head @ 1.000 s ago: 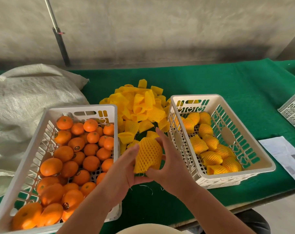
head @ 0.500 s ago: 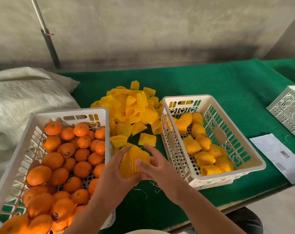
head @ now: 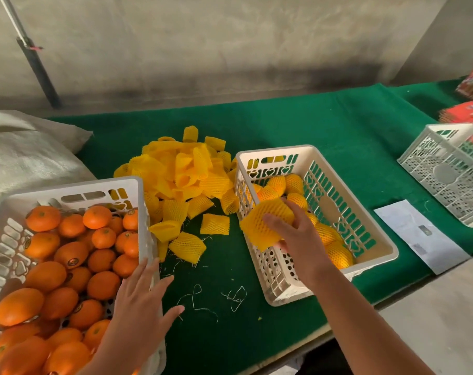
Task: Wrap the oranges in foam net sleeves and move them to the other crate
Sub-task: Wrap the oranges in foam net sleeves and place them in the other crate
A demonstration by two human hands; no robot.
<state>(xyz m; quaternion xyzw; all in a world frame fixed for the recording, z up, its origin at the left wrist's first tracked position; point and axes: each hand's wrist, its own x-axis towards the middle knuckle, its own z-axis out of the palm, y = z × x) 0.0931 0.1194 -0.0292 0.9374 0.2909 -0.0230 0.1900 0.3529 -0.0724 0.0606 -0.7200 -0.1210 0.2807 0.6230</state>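
Green felt table cover [head: 297, 125] under everything, runs far fwd and to the right of the hands. Woven white sack [head: 27, 158] far left, beyond the left hand. Dark pole [head: 37, 69] leaning at concrete wall [head: 230, 36], upper left bkgd. Paper sheet [head: 419, 234] flat on cover, just right of the right hand. Spare white crate [head: 451, 174] further right, tipped on its side. Red packets [head: 465, 112] behind it, blurry. Thin loose threads [head: 200, 296] on cover betw the two hands.
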